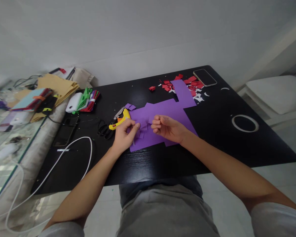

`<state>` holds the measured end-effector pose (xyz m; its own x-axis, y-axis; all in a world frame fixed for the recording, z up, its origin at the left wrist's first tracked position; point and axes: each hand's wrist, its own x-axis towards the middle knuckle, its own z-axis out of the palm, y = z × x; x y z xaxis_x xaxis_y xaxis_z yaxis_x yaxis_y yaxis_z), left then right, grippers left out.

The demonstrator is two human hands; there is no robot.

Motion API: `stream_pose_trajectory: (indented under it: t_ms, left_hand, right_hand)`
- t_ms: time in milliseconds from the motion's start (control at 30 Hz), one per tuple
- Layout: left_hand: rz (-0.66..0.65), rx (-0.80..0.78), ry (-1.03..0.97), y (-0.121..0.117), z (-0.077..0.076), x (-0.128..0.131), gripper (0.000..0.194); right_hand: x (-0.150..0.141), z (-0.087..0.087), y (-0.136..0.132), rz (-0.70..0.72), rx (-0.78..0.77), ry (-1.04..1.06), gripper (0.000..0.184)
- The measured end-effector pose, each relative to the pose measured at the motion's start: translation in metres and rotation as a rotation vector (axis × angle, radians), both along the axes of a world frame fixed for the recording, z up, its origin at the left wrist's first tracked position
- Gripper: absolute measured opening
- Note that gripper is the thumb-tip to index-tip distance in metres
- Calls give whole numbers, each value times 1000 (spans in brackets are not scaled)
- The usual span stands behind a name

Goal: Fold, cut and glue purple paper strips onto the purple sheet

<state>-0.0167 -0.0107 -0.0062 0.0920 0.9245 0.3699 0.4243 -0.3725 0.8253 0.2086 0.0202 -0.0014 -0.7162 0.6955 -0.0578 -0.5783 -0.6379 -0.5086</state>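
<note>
Over the purple paper sheets (160, 107), my left hand (124, 135) pinches thumb to forefinger at the edge of a small purple paper square (143, 123). Other cut squares lie under and around it. To the right, my right hand (169, 127) is raised with loosely curled fingers, and nothing shows in it. A yellow hot glue gun (119, 120) lies just beyond my left hand, partly over black-handled scissors (105, 129). A few purple paper pieces (130, 106) rest near the scissors' tips.
Red paper pieces (166, 86) and white scraps surround a purple strip (184, 93) at the back. A phone (205, 77) and a tape-like ring (245, 123) lie to the right. Leftward are bundled ribbons (88, 100), a dark phone (66, 131) and a white cable (90, 151).
</note>
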Motion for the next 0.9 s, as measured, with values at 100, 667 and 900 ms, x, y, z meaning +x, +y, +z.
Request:
stream_pose_trajectory:
  t_ms: [100,667,900]
  left_hand:
    - [3,12,13,0,0,0,28]
    - [-15,41,25,-1,-1,0,26]
    - [-5,23,10,0,-3,0,28]
  right_hand:
    - [1,-5,1,24,27,48,39]
    - [0,-2,0,11,34,-15,35]
    - [-1,0,2,-113,1,-101,30]
